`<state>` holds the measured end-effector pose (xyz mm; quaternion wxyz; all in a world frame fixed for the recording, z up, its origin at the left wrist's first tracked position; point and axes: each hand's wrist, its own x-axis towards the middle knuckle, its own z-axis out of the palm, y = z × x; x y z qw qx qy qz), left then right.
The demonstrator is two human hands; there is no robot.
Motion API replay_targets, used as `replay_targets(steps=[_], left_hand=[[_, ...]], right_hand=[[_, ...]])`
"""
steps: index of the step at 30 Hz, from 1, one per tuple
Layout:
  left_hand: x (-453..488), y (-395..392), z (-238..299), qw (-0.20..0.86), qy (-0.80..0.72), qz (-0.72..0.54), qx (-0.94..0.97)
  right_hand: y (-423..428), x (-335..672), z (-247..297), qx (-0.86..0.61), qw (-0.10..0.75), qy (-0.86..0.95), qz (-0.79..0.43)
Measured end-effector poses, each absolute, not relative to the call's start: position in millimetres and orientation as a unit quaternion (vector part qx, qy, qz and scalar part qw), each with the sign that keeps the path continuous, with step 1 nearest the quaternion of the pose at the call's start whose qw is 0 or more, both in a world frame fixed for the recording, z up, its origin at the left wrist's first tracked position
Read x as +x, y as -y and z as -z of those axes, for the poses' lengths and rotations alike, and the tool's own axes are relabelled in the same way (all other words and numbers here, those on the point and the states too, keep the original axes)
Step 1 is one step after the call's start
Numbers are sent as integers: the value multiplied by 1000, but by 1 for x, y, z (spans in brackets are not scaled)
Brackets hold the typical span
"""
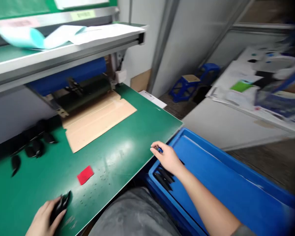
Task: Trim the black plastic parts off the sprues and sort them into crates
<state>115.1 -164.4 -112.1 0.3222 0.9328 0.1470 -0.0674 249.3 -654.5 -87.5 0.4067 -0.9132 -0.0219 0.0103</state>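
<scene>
My left hand [47, 214] is closed around a small glossy black piece [61, 206] on the green tabletop [127, 154]; its exact kind is not clear. A red square of cloth or paper [85, 175] lies a little beyond that hand. My right hand [166, 155] hovers over the near corner of a blue tray [226, 183], its fingers loosely curved, thumb and forefinger apart, and nothing visible held. Below it, several slim black pieces [163, 177] lie in the tray, partly hidden by the hand and forearm.
More black pieces [36, 146] lie along the table's left back side. A tan cardboard sheet [100, 121] sits before a dark roller [86, 91] under a shelf [64, 52]. Blue stools [185, 87] and a cluttered white table [236, 108] stand to the right.
</scene>
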Motion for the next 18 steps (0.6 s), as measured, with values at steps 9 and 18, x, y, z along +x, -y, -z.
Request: replay_targets(steps=[9,18], left_hand=[[105,240,28,871,-287,-57,395],[79,213,8,888,-249,-77,379]], right_hand=[[410,179,21,-758,494,405,-133],[363,180,11,-748,459,476,-65]])
